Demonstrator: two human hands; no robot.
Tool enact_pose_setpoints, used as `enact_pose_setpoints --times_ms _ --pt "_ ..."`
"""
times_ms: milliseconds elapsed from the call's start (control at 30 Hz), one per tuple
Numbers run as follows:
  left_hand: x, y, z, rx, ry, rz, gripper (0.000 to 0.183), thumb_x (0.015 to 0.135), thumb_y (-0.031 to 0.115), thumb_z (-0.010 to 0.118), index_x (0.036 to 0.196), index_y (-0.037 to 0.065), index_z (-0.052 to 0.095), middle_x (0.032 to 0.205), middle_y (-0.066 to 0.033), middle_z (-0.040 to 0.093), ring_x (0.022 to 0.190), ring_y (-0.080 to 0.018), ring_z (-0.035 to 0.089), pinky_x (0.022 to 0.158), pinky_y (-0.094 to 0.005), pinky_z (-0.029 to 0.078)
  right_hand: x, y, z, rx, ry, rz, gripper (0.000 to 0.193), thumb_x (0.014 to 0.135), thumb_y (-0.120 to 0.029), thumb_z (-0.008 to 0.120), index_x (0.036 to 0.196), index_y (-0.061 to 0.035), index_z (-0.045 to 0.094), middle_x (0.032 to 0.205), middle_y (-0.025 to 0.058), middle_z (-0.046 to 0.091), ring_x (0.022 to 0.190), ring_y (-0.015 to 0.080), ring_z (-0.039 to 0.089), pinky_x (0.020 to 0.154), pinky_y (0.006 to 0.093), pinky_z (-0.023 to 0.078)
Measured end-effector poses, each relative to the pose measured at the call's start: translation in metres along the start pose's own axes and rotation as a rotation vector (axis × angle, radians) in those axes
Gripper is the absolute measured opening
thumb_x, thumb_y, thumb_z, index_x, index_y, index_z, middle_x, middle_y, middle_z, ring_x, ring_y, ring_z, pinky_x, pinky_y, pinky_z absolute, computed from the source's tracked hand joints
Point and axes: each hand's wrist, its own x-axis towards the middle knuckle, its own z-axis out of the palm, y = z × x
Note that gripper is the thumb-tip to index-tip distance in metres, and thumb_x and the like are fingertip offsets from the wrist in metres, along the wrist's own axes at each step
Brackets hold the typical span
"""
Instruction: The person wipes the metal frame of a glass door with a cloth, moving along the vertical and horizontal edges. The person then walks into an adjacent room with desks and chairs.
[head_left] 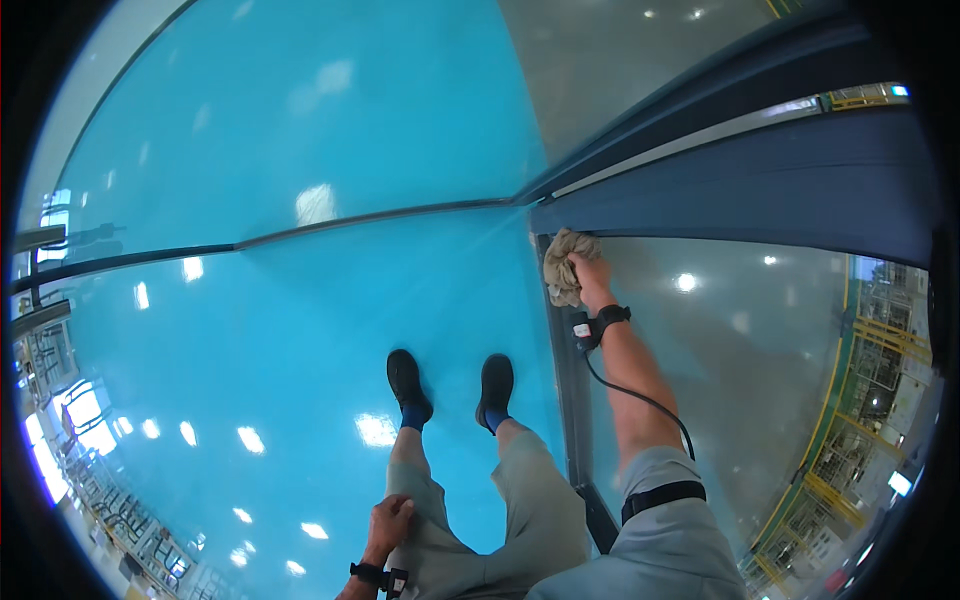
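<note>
A crumpled tan cloth is bunched in my right hand, whose fingers are closed on it. The cloth touches the dark metal frame at the corner where the upright meets a wide dark crossbar. My right arm is stretched out forward and to the right. Down by my thigh, my left hand hangs with its fingers curled in, and nothing shows in it. Both wrists carry black straps with small devices, and a cable runs up my right forearm.
Glossy blue floor lies under my dark shoes. A thin dark rail crosses ahead of me. Through the frame on my right shows grey floor, with yellow railings and equipment beyond.
</note>
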Motion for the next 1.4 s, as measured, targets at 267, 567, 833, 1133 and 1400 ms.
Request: enact_pose_setpoints --times_ms 267,567,833,1133,1400 --pt "0.009 0.018 -0.005 -0.046 0.076 0.035 0.029 0.099 0.021 0.064 0.109 -0.006 0.070 0.068 -0.0071 0.070 0.053 -0.0114 0.062 0.048 -0.0279 0.049 0.041 0.029 0.027 -0.090 -0.098 0.147 0.038 0.083 -0.014 0.079 0.112 0.0087 0.068 0.106 0.0161 0.072 0.088 0.0255 0.073 0.071 0.0399 0.060" --pt "0.016 0.023 -0.010 -0.141 0.036 -0.020 0.029 0.101 0.022 0.063 0.108 -0.005 0.069 0.064 -0.0079 0.068 0.049 -0.0133 0.063 0.046 -0.0284 0.049 0.014 0.012 0.027 -0.190 -0.132 -0.024 0.037 0.087 -0.015 0.077 0.114 0.0082 0.066 0.106 0.0142 0.071 0.089 0.0235 0.071 0.074 0.0378 0.058" --pt "0.020 0.010 -0.004 -0.241 0.018 -0.022 0.029 0.097 0.022 0.064 0.102 -0.006 0.072 0.068 -0.0078 0.070 0.056 -0.0138 0.066 0.054 -0.0299 0.053 -0.092 -0.046 0.010 -0.122 -0.148 -0.298 0.040 0.091 -0.021 0.074 0.120 0.0045 0.065 0.107 0.0144 0.073 0.092 0.0260 0.070 0.080 0.0382 0.056" --pt "0.017 0.026 -0.017 -0.185 0.104 -0.028 0.027 0.100 0.019 0.063 0.107 -0.006 0.068 0.063 -0.0074 0.067 0.048 -0.0120 0.061 0.042 -0.0274 0.046 -0.001 0.007 0.090 -0.749 -0.099 -0.439 0.041 0.087 -0.028 0.075 0.115 0.0009 0.069 0.103 0.0165 0.075 0.094 0.0293 0.072 0.082 0.0410 0.055" --pt "0.031 0.013 -0.034 -0.314 0.162 -0.035 0.028 0.101 0.019 0.063 0.106 -0.008 0.067 0.061 -0.0080 0.067 0.045 -0.0125 0.060 0.041 -0.0276 0.045 0.088 0.043 0.125 -0.496 0.026 -0.030 0.062 0.088 -0.038 0.072 0.119 0.0148 0.063 0.117 0.0302 0.069 0.104 0.0425 0.070 0.083 0.0475 0.058"
